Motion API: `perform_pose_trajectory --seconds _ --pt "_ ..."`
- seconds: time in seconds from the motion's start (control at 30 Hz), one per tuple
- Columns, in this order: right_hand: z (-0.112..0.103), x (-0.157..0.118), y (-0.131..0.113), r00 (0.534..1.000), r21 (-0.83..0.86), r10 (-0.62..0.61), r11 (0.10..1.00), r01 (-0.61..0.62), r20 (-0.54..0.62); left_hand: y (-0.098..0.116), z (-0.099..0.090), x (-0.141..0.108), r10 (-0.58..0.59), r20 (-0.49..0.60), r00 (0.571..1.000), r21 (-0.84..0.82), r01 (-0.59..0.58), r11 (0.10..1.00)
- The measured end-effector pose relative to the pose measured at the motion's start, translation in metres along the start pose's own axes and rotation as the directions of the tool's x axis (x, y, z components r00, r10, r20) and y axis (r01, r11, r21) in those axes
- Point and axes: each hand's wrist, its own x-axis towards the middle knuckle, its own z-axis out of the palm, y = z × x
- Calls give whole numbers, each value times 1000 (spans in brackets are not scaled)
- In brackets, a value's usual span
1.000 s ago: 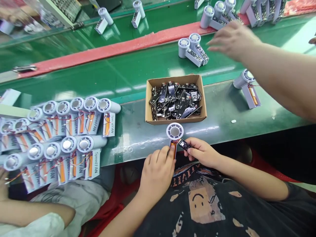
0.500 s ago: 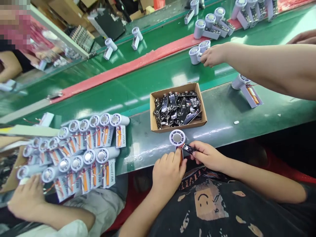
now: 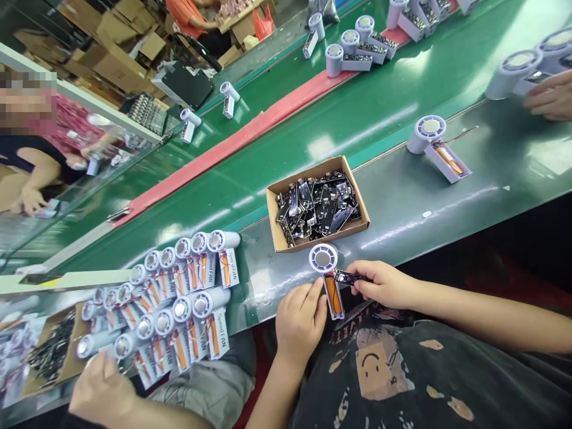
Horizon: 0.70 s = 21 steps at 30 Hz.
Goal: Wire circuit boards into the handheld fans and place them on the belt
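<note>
A lilac handheld fan point(image 3: 323, 258) lies at the bench's near edge in front of me, its round head away from me. Its open handle point(image 3: 334, 298) points toward my body and shows an orange battery and thin wires. My left hand point(image 3: 298, 319) is closed at the handle's left side, index fingertip against it near the head. In my right hand point(image 3: 379, 284) a small black circuit board point(image 3: 347, 278) is pinched by one end. The board's other end is beside the top of the handle, near the wires; whether they touch is hard to see.
Beyond the fan stands a cardboard box point(image 3: 273, 223) of black circuit boards. Rows of open fans point(image 3: 210, 301) lie to the left, by a co-worker's hand point(image 3: 105, 387). One fan point(image 3: 429, 128) stands right; another person's hand point(image 3: 552, 95) holds fans. A green conveyor point(image 3: 250, 161) runs behind.
My view has shifted. My left hand has drawn off the handle's front to its side, so the battery now shows. The other person's hand at right has moved right with fans.
</note>
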Motion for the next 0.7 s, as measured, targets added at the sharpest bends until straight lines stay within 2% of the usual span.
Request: perform_pose_trajectory --seconds 0.1,0.27,0.37,0.5,0.6,0.7 --pt "-1 -3 -2 993 -226 -111 967 116 34 4 3 -2 38 28 999 65 -39 997" --pt "1 -1 -6 992 -434 -94 893 122 84 -1 2 5 28 -12 1000 -55 -28 998" --pt "1 1 -9 991 -485 -89 865 129 104 -11 -3 16 123 119 985 -79 -115 990" --pt "0 4 -16 987 -523 -63 842 132 147 -20 -13 31 221 306 926 -8 -230 973" --pt "-2 5 -20 982 -544 -41 828 138 187 -22 -19 39 278 319 906 18 -299 954" --pt "-4 6 -21 984 -498 -32 859 117 175 -20 -20 39 235 254 938 24 -249 968"
